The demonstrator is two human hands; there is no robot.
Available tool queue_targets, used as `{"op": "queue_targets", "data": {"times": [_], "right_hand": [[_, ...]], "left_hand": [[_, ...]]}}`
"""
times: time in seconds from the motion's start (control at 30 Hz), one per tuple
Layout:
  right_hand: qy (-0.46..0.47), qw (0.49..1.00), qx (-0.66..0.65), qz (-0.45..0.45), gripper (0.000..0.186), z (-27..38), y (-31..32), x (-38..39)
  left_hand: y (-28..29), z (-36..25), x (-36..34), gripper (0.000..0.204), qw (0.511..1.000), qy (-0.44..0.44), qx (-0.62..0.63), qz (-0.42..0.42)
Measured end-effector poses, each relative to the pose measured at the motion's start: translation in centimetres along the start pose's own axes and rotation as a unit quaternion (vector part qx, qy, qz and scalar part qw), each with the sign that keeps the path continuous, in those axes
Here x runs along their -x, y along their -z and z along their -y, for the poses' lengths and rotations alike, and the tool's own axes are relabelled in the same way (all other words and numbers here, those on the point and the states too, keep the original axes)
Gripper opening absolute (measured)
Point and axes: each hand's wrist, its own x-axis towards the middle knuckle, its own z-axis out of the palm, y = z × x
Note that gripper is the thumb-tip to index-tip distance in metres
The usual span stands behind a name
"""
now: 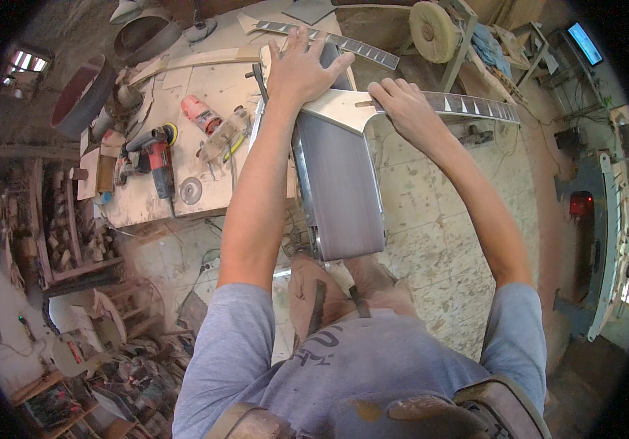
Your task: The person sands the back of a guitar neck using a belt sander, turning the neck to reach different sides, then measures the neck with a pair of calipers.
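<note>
My left hand lies with fingers spread on the pale wooden body end of a guitar neck, over the top of a belt sander. My right hand is closed round the neck near that end. Its dark fretboard with pale inlays extends rightward past my fingers. The sander's grey belt runs toward me beneath the wood; part of it is hidden by the workpiece and my left hand.
A wooden bench at left holds a red router, an angle polisher and sanding belts. Another fretboard lies behind. A stand with a round buffing wheel is at back right, a small lit screen farther right.
</note>
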Motion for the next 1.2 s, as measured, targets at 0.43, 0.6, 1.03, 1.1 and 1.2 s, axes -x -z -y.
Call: {"op": "queue_targets", "data": {"times": [0.43, 0.6, 1.03, 1.1, 1.2], "right_hand": [[-0.013, 0.999, 0.049, -0.013, 0.032, 0.9, -0.5, 0.2], [-0.022, 0.999, 0.046, -0.003, 0.032, 0.7, -0.1, 0.6], [-0.04, 0.998, 0.037, 0.025, 0.025, 0.4, 1.2, 2.0], [-0.038, 0.998, 0.046, 0.026, 0.025, 0.1, 1.4, 2.2], [-0.031, 0.998, 0.052, 0.029, 0.025, -0.1, 1.4, 2.2]], "left_hand": [[0.7, -0.2, 0.1, 0.085, 1.0, 0.002, -0.014, -0.012], [0.3, -0.8, 0.3, 0.075, 0.998, 0.016, -0.042, -0.032], [0.7, -1.5, 1.0, 0.093, 0.983, -0.131, 0.127, 0.035], [0.8, -2.1, 1.4, 0.101, 0.984, -0.151, 0.084, 0.043], [0.9, -2.5, 1.7, 0.114, 0.985, -0.163, 0.03, 0.052]]}}
